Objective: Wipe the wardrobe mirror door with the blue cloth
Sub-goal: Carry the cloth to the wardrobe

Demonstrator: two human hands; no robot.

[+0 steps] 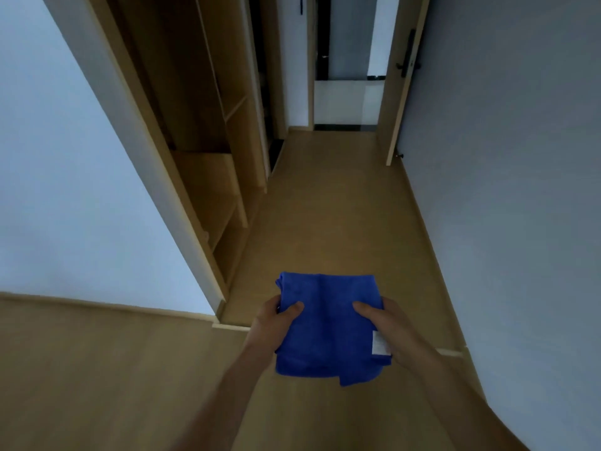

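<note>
Fingers point(294, 308) of both hands pinch folded blue cloth point(328, 330), white tag showing.

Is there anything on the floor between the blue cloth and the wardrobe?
Nothing visible. Both hands, left hand and right hand, hold the blue cloth over bare wooden floor. The open wardrobe stands ahead on the left, with only floor in between. A mirror door can't be made out from here.

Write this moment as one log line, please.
stage: carrying, wiping not started | blue cloth: folded, held over the floor | left hand: grips left edge | right hand: grips right edge | wardrobe: ahead-left, open shelves
</note>
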